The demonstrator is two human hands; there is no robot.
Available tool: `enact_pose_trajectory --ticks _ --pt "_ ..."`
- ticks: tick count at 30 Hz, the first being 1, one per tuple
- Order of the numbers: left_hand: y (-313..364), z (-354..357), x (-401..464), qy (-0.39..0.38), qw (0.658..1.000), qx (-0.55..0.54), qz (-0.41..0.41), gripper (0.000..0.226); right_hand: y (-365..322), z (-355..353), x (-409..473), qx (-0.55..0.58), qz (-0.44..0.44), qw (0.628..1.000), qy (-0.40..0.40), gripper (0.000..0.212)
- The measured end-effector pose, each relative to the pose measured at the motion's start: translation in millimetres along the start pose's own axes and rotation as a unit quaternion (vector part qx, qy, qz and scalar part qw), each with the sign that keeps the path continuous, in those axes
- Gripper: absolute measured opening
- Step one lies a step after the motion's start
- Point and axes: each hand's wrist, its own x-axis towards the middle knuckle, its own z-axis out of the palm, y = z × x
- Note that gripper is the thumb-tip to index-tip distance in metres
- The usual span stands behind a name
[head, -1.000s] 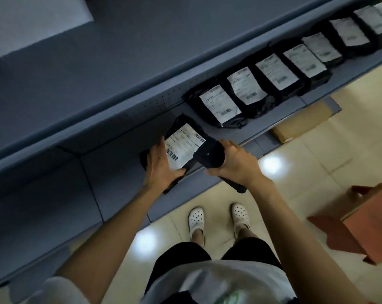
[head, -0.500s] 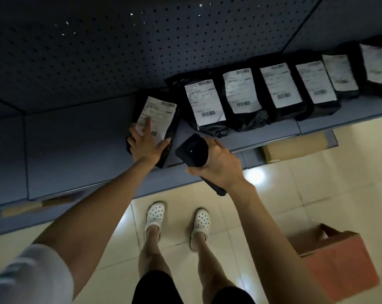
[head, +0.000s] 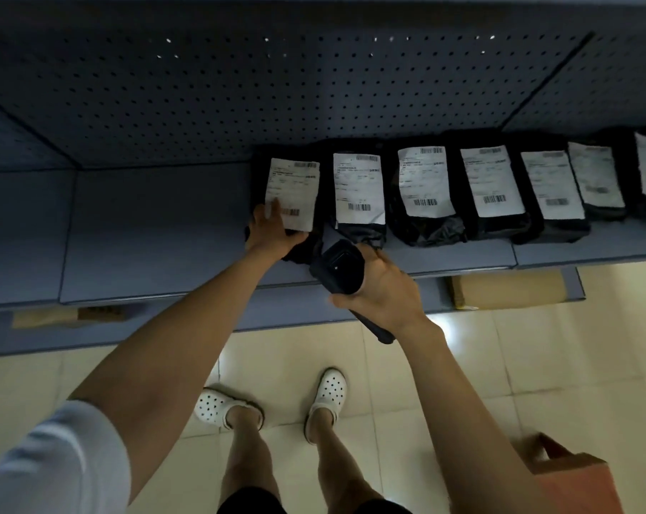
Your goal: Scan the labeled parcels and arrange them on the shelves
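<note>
A black parcel with a white label [head: 295,187] stands leaning at the left end of a row on the grey shelf [head: 158,231]. My left hand [head: 271,231] holds its lower edge, fingers lying on the label and thumb under the bag. Several more black labeled parcels [head: 425,191] stand side by side to its right, reaching the frame's right edge. My right hand [head: 380,291] grips a black handheld scanner [head: 338,267] just in front of the shelf edge, below the second parcel.
A perforated back panel [head: 277,90] rises behind the shelf. The shelf stretch left of the parcels is bare. A brown carton [head: 507,289] lies on the lowest shelf. A reddish-brown cardboard box [head: 577,480] stands on the tiled floor at bottom right, beside my feet.
My left hand has pushed the parcel back and upright against the row. The view has dropped under the upper shelf. The scanner has stayed in my right hand.
</note>
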Motion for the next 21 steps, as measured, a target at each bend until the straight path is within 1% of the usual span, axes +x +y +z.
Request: enact_pose_trajectory --ticks 3,6,8,13,17,21 --pt "-30.9 -20.9 -26.2 0.012 0.999 0.030 0.021 0.084 -32.9 2.1 -2.7 -0.022 -0.025 0.999 -0.011 0.092" --pt "-78.3 -46.4 -72.3 0.080 0.995 0.059 0.025 0.069 -80.9 11.2 -7.4 -0.038 -0.070 0.997 -0.025 0.095" --pt "-121.8 -63.3 -109.0 0.120 0.990 0.070 0.015 0.069 -121.2 22.0 -13.1 -0.057 -0.110 0.991 -0.043 0.098" --pt "-252.0 -101.0 -215.3 0.185 0.977 0.062 -0.084 0.069 -243.5 67.3 -47.8 -0.111 -0.226 0.963 -0.093 0.099" --pt "-356.1 -122.5 -302.3 0.236 0.955 0.069 -0.166 0.067 -343.6 121.1 -86.1 -0.145 -0.325 0.925 -0.132 0.097" --pt "-444.9 -144.2 -376.8 0.283 0.930 0.062 -0.227 0.061 -428.5 176.7 -128.5 -0.178 -0.399 0.885 -0.162 0.099"
